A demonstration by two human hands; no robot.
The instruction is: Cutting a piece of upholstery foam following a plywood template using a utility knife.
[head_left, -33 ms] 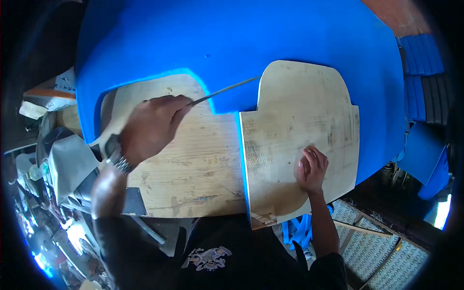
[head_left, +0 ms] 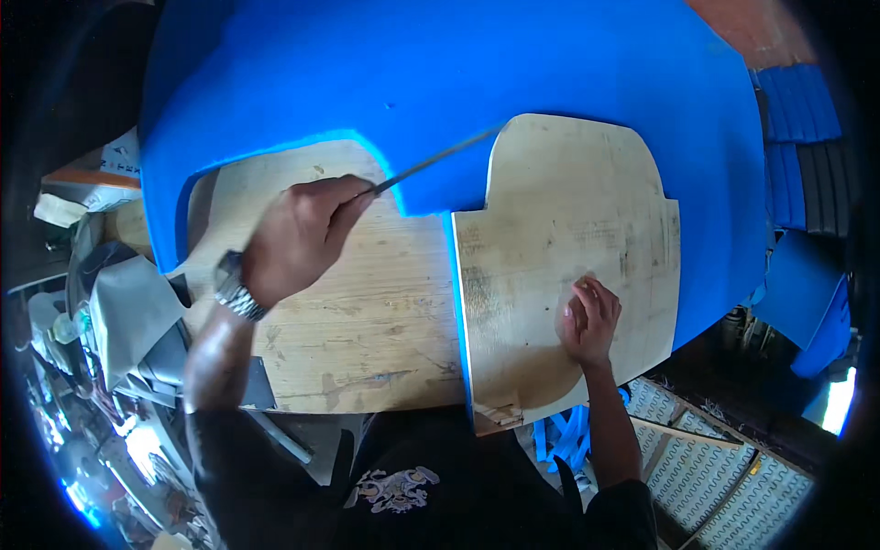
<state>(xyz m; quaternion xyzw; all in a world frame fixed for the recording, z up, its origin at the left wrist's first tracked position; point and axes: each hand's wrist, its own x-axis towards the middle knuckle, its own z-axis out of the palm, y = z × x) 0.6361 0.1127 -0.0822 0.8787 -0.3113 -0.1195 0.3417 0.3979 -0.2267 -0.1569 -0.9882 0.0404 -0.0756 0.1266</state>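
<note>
Blue foam sheet (head_left: 513, 82) on the table (head_left: 367, 312), partly cut around a wooden template (head_left: 568, 238): left hand (head_left: 302, 238) clenched on a long blade (head_left: 431, 160) at the notch, right hand (head_left: 591, 316) spread flat on the template, far outline apparently uncut.

A thin metal blade (head_left: 431, 163) slants across the edge of a broad blue foam sheet (head_left: 440, 82) spread over the wooden worktop (head_left: 367, 312), its tip toward a pale plywood template (head_left: 568, 238). The template, with rounded top corners and stepped shoulders, lies flat on the foam, whose cut edge follows its left side.
</note>
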